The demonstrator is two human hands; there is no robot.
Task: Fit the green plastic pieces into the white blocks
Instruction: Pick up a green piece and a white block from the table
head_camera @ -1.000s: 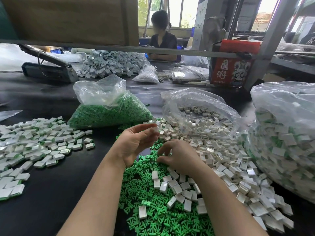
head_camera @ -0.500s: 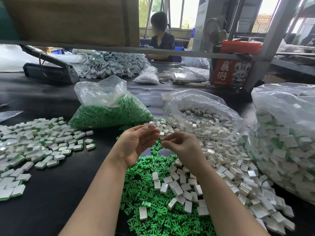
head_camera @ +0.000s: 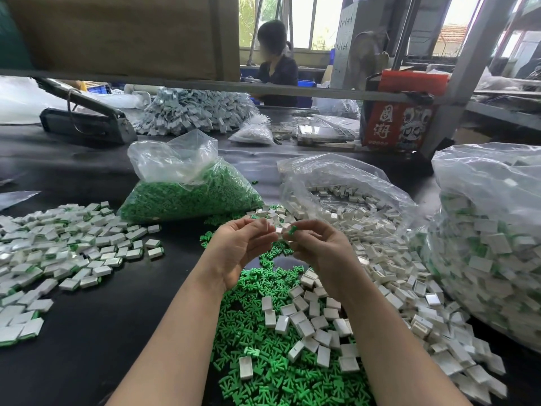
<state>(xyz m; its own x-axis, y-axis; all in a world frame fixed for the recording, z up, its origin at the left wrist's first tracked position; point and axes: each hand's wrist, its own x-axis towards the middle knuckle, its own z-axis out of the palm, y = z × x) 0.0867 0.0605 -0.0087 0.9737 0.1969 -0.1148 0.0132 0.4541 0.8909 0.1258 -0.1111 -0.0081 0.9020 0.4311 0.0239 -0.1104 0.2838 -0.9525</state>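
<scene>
Both hands up over the tabletop: left hand fingers pinch a white block, right hand fingers pinch a green piece just beside it, almost touching, seemingly ready to push leftward.

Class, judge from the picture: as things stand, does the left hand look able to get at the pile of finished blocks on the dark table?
Probably yes, once freed. The left hand pinches a white block now, but only bare table lies between it and the pile of finished blocks on its own side.
</scene>
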